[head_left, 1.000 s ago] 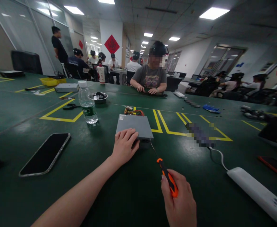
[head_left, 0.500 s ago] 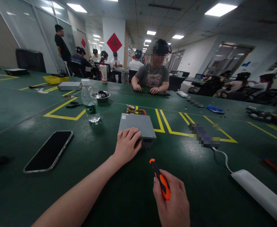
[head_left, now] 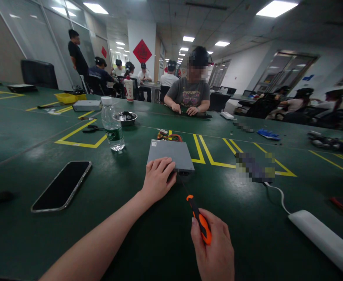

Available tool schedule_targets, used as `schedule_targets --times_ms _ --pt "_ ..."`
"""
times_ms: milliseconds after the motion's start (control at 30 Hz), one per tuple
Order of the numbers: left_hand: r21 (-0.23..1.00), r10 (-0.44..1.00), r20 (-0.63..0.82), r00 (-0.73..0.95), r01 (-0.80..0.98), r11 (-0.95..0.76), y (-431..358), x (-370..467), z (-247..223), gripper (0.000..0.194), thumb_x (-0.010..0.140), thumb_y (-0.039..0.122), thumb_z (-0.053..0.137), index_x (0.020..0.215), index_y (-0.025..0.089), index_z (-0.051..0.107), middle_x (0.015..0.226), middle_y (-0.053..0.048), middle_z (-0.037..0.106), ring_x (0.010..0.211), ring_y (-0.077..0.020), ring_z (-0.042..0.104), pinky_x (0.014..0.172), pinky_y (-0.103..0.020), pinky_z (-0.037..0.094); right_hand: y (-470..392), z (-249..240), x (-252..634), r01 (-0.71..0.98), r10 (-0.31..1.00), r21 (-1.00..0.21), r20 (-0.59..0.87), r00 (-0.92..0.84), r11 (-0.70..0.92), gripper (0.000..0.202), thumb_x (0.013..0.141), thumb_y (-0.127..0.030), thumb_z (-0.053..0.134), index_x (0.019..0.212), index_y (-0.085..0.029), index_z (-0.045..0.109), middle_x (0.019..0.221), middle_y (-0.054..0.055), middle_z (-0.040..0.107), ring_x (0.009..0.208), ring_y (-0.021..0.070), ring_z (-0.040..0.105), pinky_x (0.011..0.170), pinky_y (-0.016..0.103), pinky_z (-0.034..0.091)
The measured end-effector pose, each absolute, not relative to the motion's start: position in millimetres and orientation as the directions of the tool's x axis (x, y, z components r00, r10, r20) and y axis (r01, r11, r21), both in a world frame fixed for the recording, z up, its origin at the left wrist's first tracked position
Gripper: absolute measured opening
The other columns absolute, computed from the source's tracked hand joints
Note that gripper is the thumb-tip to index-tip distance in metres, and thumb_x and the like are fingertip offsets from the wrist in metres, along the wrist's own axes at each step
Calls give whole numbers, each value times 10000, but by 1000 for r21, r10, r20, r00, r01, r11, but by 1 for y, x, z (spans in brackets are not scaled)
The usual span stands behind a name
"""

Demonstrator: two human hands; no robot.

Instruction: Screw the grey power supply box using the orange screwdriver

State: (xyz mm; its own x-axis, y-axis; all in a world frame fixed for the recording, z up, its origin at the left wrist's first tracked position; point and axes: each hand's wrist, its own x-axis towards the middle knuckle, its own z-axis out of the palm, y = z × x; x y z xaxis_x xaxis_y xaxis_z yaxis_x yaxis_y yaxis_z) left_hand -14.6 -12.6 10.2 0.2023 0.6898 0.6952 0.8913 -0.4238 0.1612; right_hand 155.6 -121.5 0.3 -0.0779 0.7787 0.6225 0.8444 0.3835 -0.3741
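Observation:
A grey computer power supply [head_left: 171,150] lies flat on the green table, its bundle of coloured cables [head_left: 171,136] at the far side. My left hand [head_left: 159,175] grips its near edge, fingers over the top face and thumb low at the front. In my right hand [head_left: 214,244] is a screwdriver [head_left: 199,220] with an orange and black handle. Its thin shaft points forward to the near face of the power supply, beside a dark socket. Whether the tip touches a screw there is too small to tell.
To the left are a smartphone [head_left: 62,186] and an upright water bottle [head_left: 112,127]. A metal bowl [head_left: 127,118] stands behind the bottle. A white power strip [head_left: 320,238] with its cable lies at right. Across the table a co-worker [head_left: 187,91] sits with both hands on the tabletop.
The view has shifted very slightly. My hands, the screwdriver and the power supply keep the same places relative to each other. The co-worker's one hand has moved a little inward.

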Motion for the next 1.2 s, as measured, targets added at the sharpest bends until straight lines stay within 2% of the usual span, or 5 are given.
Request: schedule_targets --times_ms 367,500,633,767,1200 --pt "164 685 701 201 889 -428 -12 -15 10 237 836 295 485 1060 237 532 1150 -39 586 1092 -221 471 880 -399 289 -125 0 146 788 837 -465 536 -111 403 241 878 -357 436 1059 -201 464 911 87 601 762 217 612 645 358 488" --pt "164 689 695 208 886 -433 -13 -15 10 245 838 295 485 1071 235 528 1155 -36 583 1099 -217 467 882 -393 293 -124 0 153 630 978 -755 204 -41 184 276 841 -378 476 1059 -209 480 928 81 590 762 220 614 619 340 490" --pt "153 675 706 214 884 -441 -13 -16 11 239 842 296 482 1069 240 531 1146 -32 591 1094 -211 474 886 -389 292 -114 9 157 81 967 -975 -218 -132 -208 319 787 -428 520 984 -180 486 888 79 589 751 197 588 532 277 442" --pt "134 669 707 230 885 -446 -13 -17 10 239 848 298 474 1073 235 530 1149 -28 589 1100 -205 472 888 -384 290 -107 21 143 -319 830 -767 -497 -254 -557 319 674 -294 679 919 -165 521 808 41 596 640 105 530 464 177 334" --pt "110 651 721 238 888 -447 -11 -20 6 253 831 292 503 1074 238 546 1144 -40 598 1082 -210 491 878 -380 296 -99 20 124 -425 697 -560 -482 -532 -711 376 740 -406 636 1014 -171 529 699 2 580 565 102 537 525 226 382"
